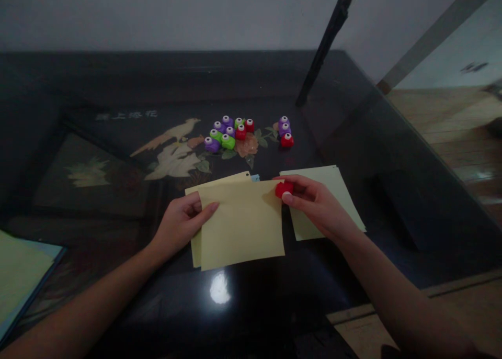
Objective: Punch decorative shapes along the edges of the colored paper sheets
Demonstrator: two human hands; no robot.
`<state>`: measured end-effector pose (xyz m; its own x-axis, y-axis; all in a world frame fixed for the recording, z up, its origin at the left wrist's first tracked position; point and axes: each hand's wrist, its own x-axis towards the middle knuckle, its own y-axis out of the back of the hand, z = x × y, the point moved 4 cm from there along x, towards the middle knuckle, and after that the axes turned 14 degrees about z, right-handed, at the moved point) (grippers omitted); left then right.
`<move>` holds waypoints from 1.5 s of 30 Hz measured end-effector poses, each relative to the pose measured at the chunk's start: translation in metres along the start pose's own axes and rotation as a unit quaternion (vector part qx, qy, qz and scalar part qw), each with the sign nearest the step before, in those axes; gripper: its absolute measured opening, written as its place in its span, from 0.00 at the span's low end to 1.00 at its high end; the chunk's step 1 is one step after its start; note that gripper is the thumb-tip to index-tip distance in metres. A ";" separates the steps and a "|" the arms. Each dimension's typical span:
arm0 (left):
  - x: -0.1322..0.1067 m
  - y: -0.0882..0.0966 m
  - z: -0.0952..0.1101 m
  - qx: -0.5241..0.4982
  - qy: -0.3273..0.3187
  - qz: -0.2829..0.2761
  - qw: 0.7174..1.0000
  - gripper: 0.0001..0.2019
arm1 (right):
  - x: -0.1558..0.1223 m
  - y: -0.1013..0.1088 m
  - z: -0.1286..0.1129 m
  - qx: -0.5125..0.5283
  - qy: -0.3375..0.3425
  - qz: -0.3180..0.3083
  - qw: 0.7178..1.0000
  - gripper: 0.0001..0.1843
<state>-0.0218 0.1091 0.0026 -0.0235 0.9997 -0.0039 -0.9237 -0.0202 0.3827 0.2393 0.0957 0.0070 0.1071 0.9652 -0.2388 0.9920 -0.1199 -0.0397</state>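
Observation:
My left hand [184, 220] pinches the left edge of a pale yellow sheet of paper [243, 228], its thumb on top. At the sheet's upper right corner, my right hand [314, 202] grips a small red craft punch [283, 189] with a white button, thumb on the button. The punch sits at the paper's corner; its slot is hidden. Beneath the held sheet lies another yellow sheet [195, 244] with a small dark punched mark at its top right corner. A pale greenish stack of paper [341, 191] lies under and beside my right hand.
Several purple, green and red punches [228, 141] cluster farther back on the dark glossy table [176, 306]. More punches [287, 140] stand to their right. A dark stick-like post [323, 50] rises at the back right. Coloured paper [23, 270] lies at the left edge.

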 end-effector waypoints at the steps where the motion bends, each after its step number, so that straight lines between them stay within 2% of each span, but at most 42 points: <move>1: 0.000 0.000 0.000 -0.001 0.007 -0.003 1.000 0.10 | 0.000 0.000 0.000 0.002 -0.001 0.000 1.000 0.19; 11: 0.000 0.001 -0.002 -0.017 0.039 0.008 0.999 0.09 | 0.001 0.001 -0.004 0.030 -0.019 0.009 0.999 0.17; 18: 0.001 0.001 -0.001 -0.067 0.061 0.018 0.996 0.13 | 0.001 0.001 -0.006 0.057 -0.031 -0.005 0.998 0.15; 24: -0.001 0.005 -0.002 -0.102 0.091 0.064 0.989 0.19 | 0.001 0.001 -0.005 0.079 -0.044 0.001 0.996 0.16; 31: 0.001 0.008 -0.011 -0.166 0.125 0.100 0.973 0.16 | 0.002 0.001 -0.003 0.076 -0.047 0.009 0.996 0.19; 40: 0.001 0.005 -0.001 -0.115 0.077 0.044 0.989 0.19 | 0.003 0.001 -0.003 0.057 -0.020 0.018 0.998 0.22; 45: -0.004 0.006 0.007 -0.044 -0.030 0.010 0.999 0.11 | 0.004 0.002 -0.004 0.042 0.001 0.030 0.999 0.21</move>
<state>-0.0244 0.1055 0.0113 -0.0222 0.9980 0.0592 -0.9532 -0.0390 0.2998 0.2421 0.0999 0.0100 0.1655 0.9565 -0.2402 0.9748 -0.1957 -0.1075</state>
